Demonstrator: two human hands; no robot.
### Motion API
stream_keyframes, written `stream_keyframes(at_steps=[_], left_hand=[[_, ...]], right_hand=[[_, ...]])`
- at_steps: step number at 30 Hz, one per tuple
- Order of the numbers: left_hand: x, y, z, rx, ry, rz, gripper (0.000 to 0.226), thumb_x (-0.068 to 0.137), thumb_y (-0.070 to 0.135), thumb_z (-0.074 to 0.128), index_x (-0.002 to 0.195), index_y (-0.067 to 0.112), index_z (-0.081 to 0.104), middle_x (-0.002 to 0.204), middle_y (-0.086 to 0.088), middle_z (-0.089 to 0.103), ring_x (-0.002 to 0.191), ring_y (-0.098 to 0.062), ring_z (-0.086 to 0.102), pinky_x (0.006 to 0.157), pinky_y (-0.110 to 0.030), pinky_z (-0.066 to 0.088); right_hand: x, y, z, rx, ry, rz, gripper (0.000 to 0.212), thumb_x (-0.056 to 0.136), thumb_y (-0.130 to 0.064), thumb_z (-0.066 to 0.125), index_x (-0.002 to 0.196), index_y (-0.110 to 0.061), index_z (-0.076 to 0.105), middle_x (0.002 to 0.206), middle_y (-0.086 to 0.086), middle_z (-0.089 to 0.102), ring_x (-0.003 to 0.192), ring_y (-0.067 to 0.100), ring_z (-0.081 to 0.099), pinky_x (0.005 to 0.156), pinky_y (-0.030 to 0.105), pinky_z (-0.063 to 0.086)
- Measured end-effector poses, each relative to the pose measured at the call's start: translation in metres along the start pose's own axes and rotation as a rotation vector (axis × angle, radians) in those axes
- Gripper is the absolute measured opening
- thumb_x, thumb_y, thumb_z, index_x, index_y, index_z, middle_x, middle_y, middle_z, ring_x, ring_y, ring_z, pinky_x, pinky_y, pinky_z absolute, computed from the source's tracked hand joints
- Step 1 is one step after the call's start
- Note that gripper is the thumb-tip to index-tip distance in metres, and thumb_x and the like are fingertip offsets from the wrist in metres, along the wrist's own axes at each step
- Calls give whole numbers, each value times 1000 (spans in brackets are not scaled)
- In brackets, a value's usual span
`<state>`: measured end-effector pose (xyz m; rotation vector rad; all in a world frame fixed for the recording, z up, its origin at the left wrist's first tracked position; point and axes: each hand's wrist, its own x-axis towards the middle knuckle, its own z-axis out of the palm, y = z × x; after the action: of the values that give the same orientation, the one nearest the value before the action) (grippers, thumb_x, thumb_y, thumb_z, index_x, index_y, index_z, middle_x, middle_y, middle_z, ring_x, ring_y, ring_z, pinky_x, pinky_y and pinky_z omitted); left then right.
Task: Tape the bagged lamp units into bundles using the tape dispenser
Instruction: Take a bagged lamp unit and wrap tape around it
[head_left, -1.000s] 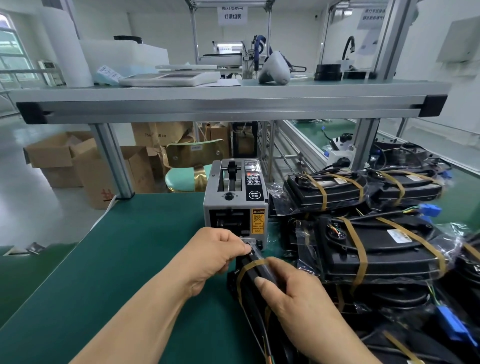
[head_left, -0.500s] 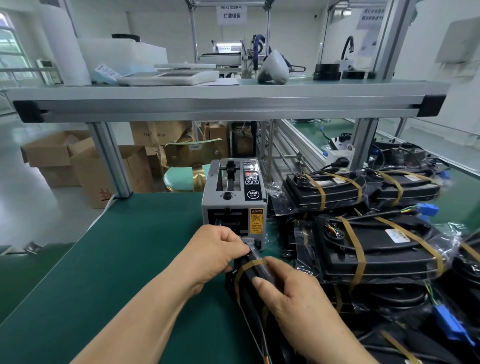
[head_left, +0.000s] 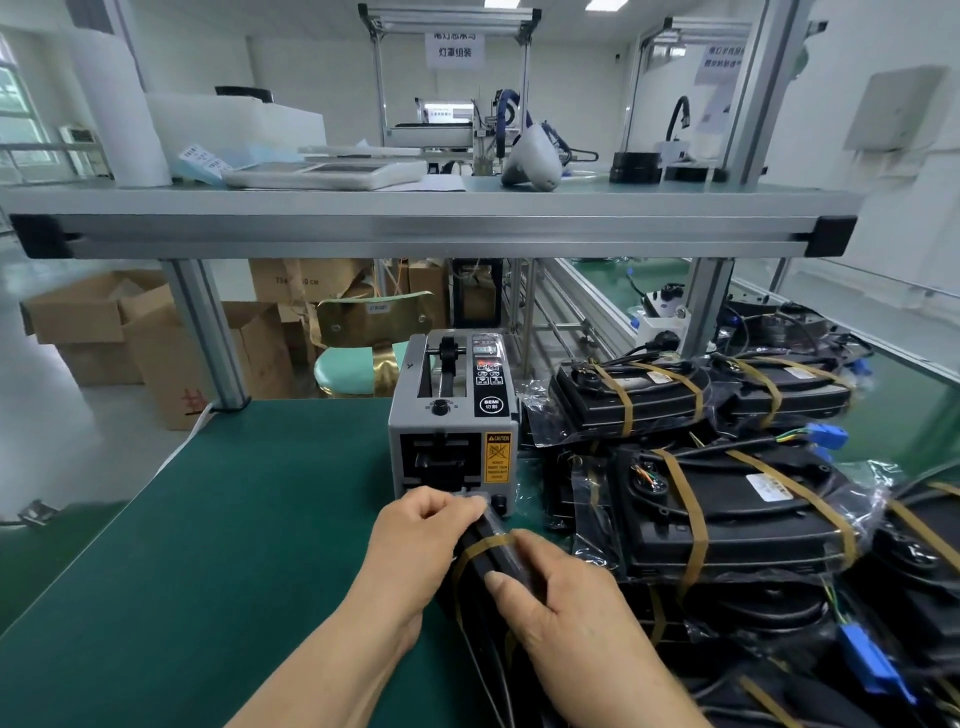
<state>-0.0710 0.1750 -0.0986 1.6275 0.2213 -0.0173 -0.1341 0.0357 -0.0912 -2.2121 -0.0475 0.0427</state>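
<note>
left hand (head_left: 422, 540), right hand (head_left: 563, 603) gripping bagged lamp unit (head_left: 497, 560) (tape-banded), by tape dispenser (head_left: 453, 415)

My left hand (head_left: 422, 540) comes in from lower left on a bare forearm, fingers curled down, pinching the far end of the black plastic-bagged lamp unit (head_left: 497, 558). My right hand (head_left: 563, 610) grips that unit from the right, thumb along its near side.

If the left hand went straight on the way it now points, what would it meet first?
Most likely the tape dispenser: the left hand, gripping the end of the bagged lamp unit, points at its lower front by the outlet. Depth is unclear, so the fingers may already touch it.
</note>
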Motion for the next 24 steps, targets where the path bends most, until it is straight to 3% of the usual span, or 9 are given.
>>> stream_keyframes(at_steps=[8,13,17,24], left_hand=[[-2,-4,-9,16,-84,-36,22,71,29,84,86,18,72,73,2,74,54,-3,64,47,-16,46],[-2,-10,-17,-111,-95,-64,22,76,28,80,80,8,71,71,-9,70,59,-17,59,55,-27,47],[-4,-11,-13,-135,-43,-36,20,79,27,79,71,9,71,68,-10,70,57,-17,58,56,-29,48],[-4,-9,-10,-109,-6,12,18,77,24,81,64,14,73,67,-2,73,54,-2,62,58,-21,45]], right_hand=[[1,-1,2,-29,4,2,31,91,-50,55,120,-41,55,103,-7,69,97,7,64,92,28,51],[0,-3,3,-41,-3,-28,28,89,-50,54,113,-36,56,94,-3,69,89,12,65,88,32,52],[0,-2,2,-48,11,-33,26,91,-50,56,111,-35,56,91,-3,69,85,10,64,83,30,53],[15,-10,-10,-131,-180,35,62,64,-76,71,105,-32,57,99,-9,66,89,8,64,80,30,55]])
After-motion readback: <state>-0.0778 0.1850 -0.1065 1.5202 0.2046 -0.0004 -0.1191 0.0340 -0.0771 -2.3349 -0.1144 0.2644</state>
